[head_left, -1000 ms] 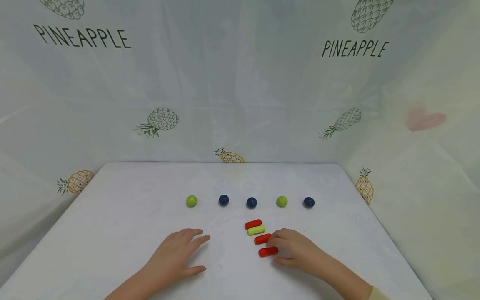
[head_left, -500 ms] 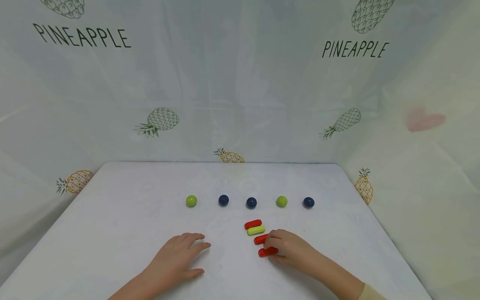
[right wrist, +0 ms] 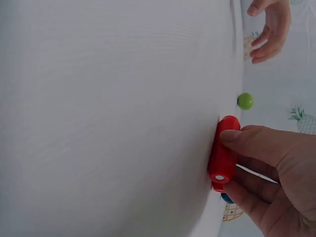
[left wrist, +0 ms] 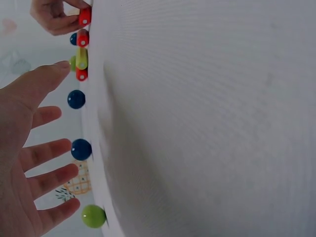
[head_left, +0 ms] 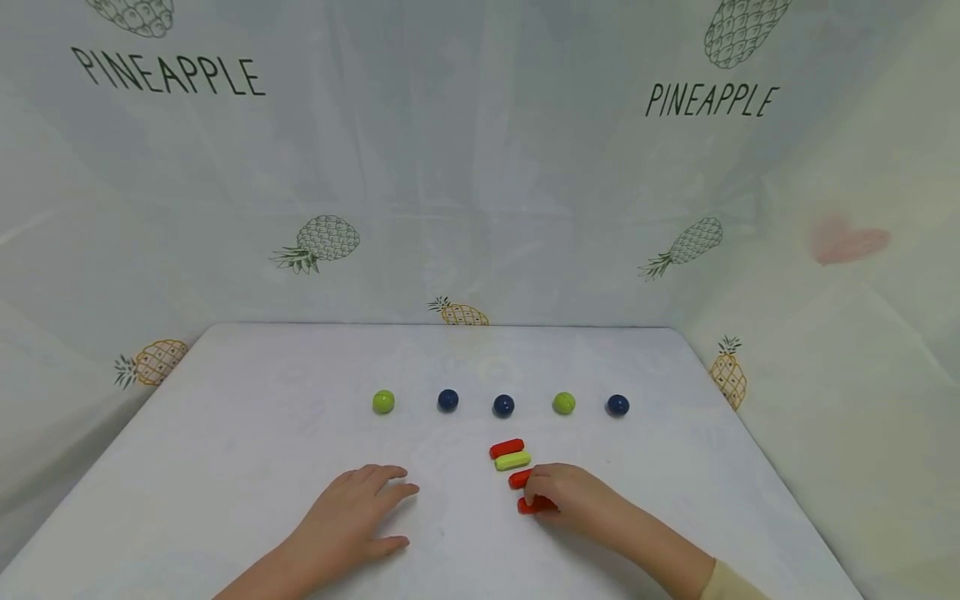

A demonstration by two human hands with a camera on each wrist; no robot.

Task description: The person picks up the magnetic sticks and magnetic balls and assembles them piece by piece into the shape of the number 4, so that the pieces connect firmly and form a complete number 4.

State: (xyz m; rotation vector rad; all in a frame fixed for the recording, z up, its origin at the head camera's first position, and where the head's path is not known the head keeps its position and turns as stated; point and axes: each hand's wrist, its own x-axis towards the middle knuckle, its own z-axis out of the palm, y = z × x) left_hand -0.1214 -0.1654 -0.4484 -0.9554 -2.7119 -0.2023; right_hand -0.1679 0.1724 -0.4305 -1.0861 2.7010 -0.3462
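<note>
My right hand (head_left: 573,498) pinches the nearest red rod (right wrist: 222,160), a short rounded stick with a pale dot in its end. In the right wrist view the thumb lies on its near side, fingers behind; it stays close over the white table. Just beyond lies a second red rod (head_left: 519,479), partly covered by the fingers. Farther back, a yellow-green rod (head_left: 512,461) and a third red rod (head_left: 507,448) lie side by side. My left hand (head_left: 352,515) holds nothing, its fingers spread above the table to the left of the rods.
Behind the rods, a row of balls crosses the white table (head_left: 247,417): green (head_left: 383,402), dark blue (head_left: 447,401), dark blue (head_left: 503,406), green (head_left: 564,403) and dark blue (head_left: 618,405). A pale curtain (head_left: 480,167) with pineapple prints hangs behind and at the sides.
My right hand has moved slightly left and its thumb and fingers have closed on the nearest red rod. The left hand has barely shifted; rods and balls lie where they were.
</note>
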